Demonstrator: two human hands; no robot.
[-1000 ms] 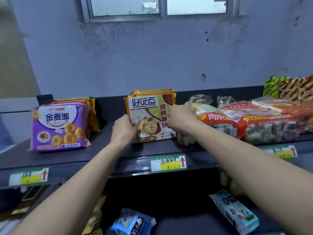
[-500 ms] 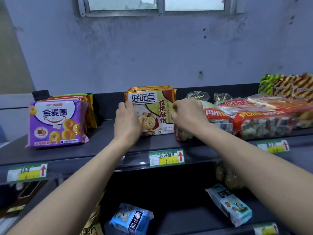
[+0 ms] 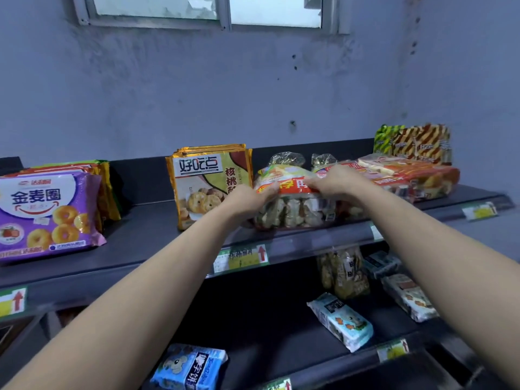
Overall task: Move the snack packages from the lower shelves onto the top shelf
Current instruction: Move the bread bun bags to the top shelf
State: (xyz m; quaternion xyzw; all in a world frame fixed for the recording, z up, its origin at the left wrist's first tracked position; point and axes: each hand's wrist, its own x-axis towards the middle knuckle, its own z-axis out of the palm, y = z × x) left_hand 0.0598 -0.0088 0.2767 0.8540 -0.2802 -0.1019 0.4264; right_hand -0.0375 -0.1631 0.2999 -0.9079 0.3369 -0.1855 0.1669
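Snack bag (image 3: pixel 292 209), clear with a red band, sits on the top shelf (image 3: pixel 146 229), just right of a yellow cookie pack (image 3: pixel 205 181). My left hand (image 3: pixel 247 199) grips its left end and my right hand (image 3: pixel 334 181) pinches its top edge. The fingers (image 3: pixel 266 193) of both hands are curled onto the plastic, holding the bag. Its bottom appears to rest on the shelf, near the front lip. More red packs (image 3: pixel 408 175) lie just behind and to its right; I cannot tell whether they touch it. A purple pack (image 3: pixel 47 215) stands well apart at the far left.

I judge this to be the placing step: the bag is up where it belongs and only needs settling and letting go. On the lower shelf (image 3: pixel 267 319) more packages wait: a blue pack (image 3: pixel 342 322), a tan bag (image 3: pixel 343 274) behind it and a white pack (image 3: pixel 408 296) to the right. A second blue pack (image 3: pixel 191 367) lies nearer me.

The next move calls for nudging the bag back from the lip so it cannot slide off. Then I loosen both hands and reach down for one of the lower packs. The film looks soft and the contents likely brittle, so a light grip seems wise.
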